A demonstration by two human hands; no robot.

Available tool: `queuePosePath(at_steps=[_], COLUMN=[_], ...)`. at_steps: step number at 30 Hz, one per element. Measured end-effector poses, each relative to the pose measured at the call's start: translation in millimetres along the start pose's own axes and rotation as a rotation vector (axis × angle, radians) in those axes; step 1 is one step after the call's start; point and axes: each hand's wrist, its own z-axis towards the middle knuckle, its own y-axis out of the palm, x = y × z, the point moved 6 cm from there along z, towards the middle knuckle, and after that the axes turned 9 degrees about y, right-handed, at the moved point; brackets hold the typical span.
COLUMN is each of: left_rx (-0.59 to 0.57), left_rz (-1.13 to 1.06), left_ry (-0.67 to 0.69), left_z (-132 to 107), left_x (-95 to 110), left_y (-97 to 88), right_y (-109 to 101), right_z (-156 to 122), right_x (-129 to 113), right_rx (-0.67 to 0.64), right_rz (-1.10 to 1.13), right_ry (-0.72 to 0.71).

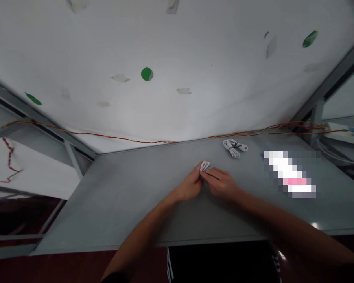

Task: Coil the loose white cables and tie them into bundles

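Observation:
Above the middle of the grey shelf, my left hand (192,184) is closed around a small coiled white cable (205,165), whose loops stick out past the fingertips. My right hand (221,182) meets it from the right, its fingers pinched together against the lower end of the coil. What the right fingertips grip there is too small to make out. Farther back and to the right lies a second white cable (235,148), bundled with a dark tie and touched by neither hand.
A blurred-out bright object (292,173) lies on the right of the grey shelf (120,204). Twisted red and yellow wires (112,136) run along the back edge below a white panel (165,114). Metal frame posts stand at both sides. A white power strip (345,131) sits far right.

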Motion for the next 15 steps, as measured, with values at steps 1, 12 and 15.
queuePosePath(at_steps=[1, 12, 15], left_rx=[0.008, 0.027, 0.027], left_rz=[0.004, -0.083, -0.073], left_ry=[0.01, -0.104, -0.135], left_z=[-0.3, -3.1, -4.9], left_x=[-1.7, -6.5, -13.9], left_y=[0.7, 2.5, 5.3], right_y=[2.7, 12.9, 16.7], right_z=[-1.6, -6.8, -8.8], right_x=[0.2, 7.1, 7.5], right_rx=[-0.022, -0.16, -0.188], right_rz=[-0.019, 0.0, 0.009], right_ry=[-0.008, 0.048, 0.095])
